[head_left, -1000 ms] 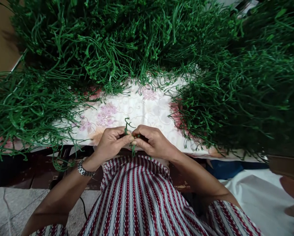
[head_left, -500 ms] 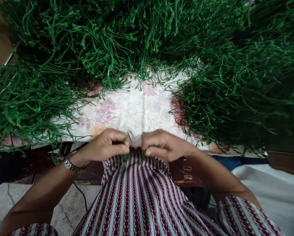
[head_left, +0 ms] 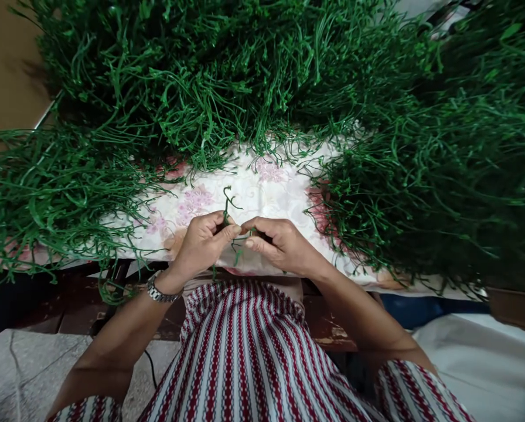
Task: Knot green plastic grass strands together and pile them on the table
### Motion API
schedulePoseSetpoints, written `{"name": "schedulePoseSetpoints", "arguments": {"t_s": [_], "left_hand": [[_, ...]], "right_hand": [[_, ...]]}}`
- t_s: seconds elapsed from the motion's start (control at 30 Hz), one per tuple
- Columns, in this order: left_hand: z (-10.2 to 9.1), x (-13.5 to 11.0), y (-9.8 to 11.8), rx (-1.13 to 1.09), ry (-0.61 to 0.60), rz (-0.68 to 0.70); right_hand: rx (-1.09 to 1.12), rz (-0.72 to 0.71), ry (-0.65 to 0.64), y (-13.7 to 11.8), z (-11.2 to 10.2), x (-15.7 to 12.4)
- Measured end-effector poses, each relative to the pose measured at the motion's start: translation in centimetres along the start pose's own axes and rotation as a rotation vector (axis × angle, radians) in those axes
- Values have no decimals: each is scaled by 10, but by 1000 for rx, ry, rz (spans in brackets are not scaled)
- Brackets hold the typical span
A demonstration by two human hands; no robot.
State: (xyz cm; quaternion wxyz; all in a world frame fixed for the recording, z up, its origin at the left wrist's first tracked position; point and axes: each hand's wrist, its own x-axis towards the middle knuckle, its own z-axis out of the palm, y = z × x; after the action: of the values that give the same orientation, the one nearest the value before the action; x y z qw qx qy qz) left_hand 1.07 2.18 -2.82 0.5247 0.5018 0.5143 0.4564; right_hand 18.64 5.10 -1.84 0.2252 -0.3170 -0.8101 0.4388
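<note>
My left hand [head_left: 203, 243] and my right hand [head_left: 278, 246] meet over the near edge of a table covered by a white floral cloth [head_left: 262, 196]. Both pinch thin green plastic stems [head_left: 228, 205]. A curled stem tip sticks up from the left fingers; short pieces hang between the two hands. A metal watch [head_left: 159, 291] sits on my left wrist. Most of each stem is hidden inside the fingers.
Big heaps of green plastic stems [head_left: 201, 82] ring the cloth at the back, with another heap at the left [head_left: 43, 193] and at the right [head_left: 442, 176]. My red and white striped clothing [head_left: 245, 351] fills the bottom. A white sheet [head_left: 486, 363] lies lower right.
The hands were pulled apart near my lap half a second ago; now they have come together again and risen over the cloth, with the curled stem tip sticking up.
</note>
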Motion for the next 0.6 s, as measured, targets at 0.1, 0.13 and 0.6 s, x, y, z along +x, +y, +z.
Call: {"name": "schedulePoseSetpoints", "arguments": {"t_s": [0.1,0.13,0.6], "left_hand": [[5,-1,1,-20,3,12],[8,-1,2,-19,1,13],[8,23,1,-111,250,75]], "right_hand": [[30,50,-1,3,7,0],[53,56,14,4,9,0],[-74,-38,332,-15,14,-14]]}}
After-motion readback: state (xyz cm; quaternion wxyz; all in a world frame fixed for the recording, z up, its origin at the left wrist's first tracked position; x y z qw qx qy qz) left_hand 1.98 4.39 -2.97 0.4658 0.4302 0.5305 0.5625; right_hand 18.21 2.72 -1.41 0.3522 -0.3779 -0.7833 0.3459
